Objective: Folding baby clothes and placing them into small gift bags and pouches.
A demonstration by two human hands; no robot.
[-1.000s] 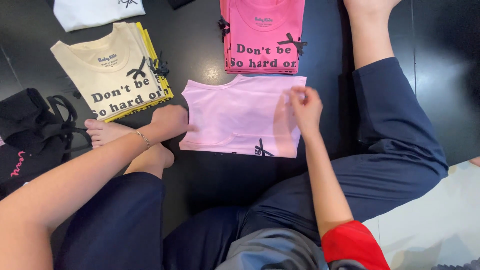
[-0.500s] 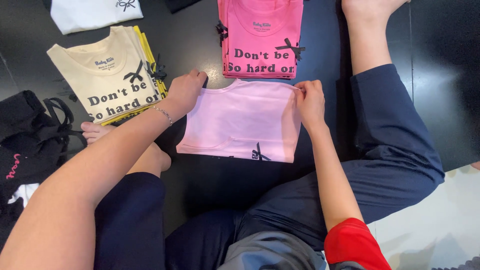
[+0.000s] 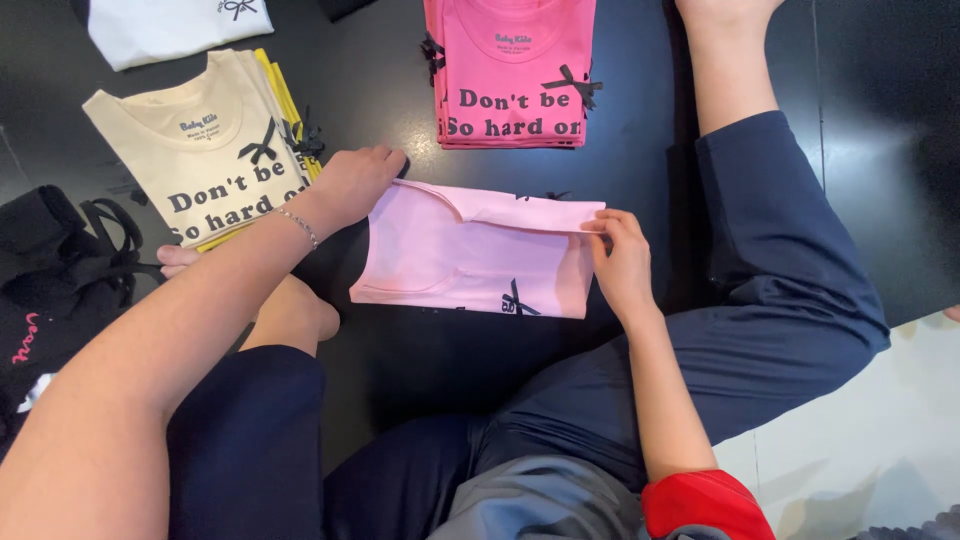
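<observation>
A: So, what changed on the light pink shirt [image 3: 470, 262] versus half a second earlier?

B: Top edge had been lifted and turned down toward the person. Earlier it lay flat; now a folded lip ran across the upper part, at frame centre on the dark floor [image 3: 400, 120].

A: Hands?

B: Left hand [image 3: 352, 183] was pinching the upper-left corner of the fold, having moved in from the cream stack. Right hand [image 3: 622, 262] gripped the right edge, fingers closed narrow on the cloth.

A: Meaning?

B: Judging by the lip, a crosswise fold was midway, not pressed flat.

A: Materials?

B: Soft matte knit, small black ribbon bow [image 3: 517, 299] near the lower edge. Cream shirt stack [image 3: 205, 150] upper left, hot pink stack [image 3: 512, 70] top centre, both squared rectangles. Floor glossy, reflective.
</observation>
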